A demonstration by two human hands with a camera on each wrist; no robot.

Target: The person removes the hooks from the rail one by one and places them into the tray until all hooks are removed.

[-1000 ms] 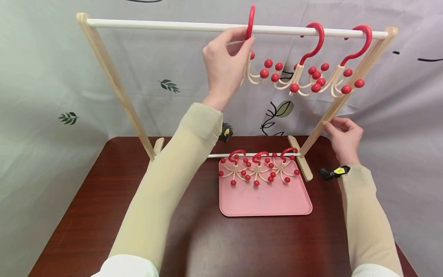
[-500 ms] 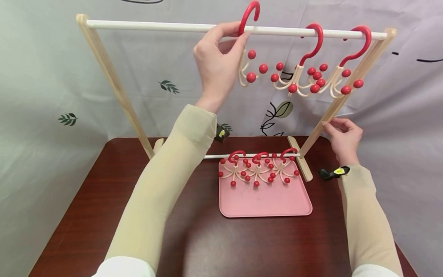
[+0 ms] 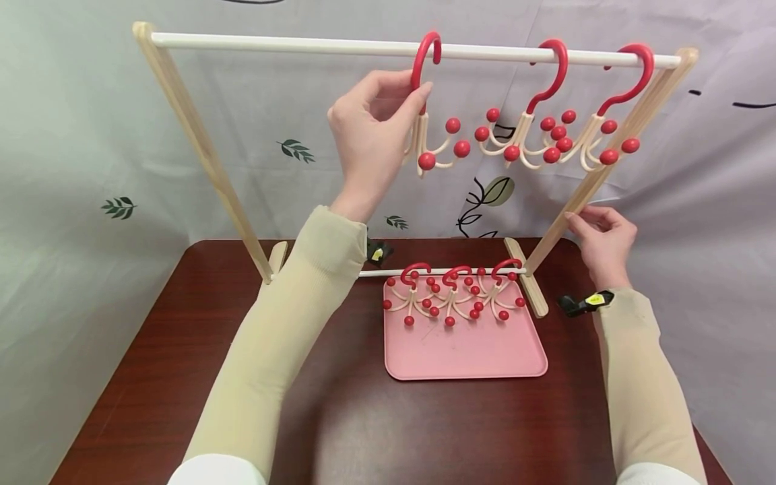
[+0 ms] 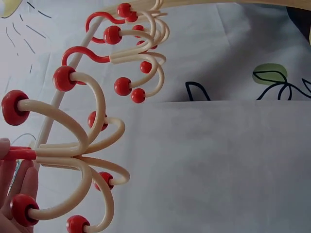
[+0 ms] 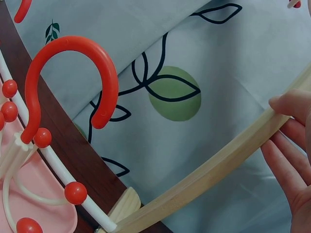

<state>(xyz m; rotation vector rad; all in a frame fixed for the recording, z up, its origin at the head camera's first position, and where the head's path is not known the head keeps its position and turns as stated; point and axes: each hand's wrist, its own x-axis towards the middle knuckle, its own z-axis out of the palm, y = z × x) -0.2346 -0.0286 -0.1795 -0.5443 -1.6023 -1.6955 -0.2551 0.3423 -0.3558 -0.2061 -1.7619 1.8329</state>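
Observation:
My left hand pinches the red hook of a hanger with several cream curved prongs tipped by red balls. The hook's top reaches the white upper rod; whether it sits over the rod I cannot tell. In the left wrist view, this hanger's prongs spread out from the fingers at the left edge. Two more such hangers, a middle one and a right one, hang from the rod. My right hand grips the rack's right wooden post between thumb and fingers.
Three like hangers lie on the back of a pink tray on the dark brown table. The rack's left post and a lower white rod stand behind. A patterned cloth hangs beyond.
My left hand has shifted left and then down with the hanger, whose hook has turned and dropped from above the rod to its level. The right hand stays on the post.

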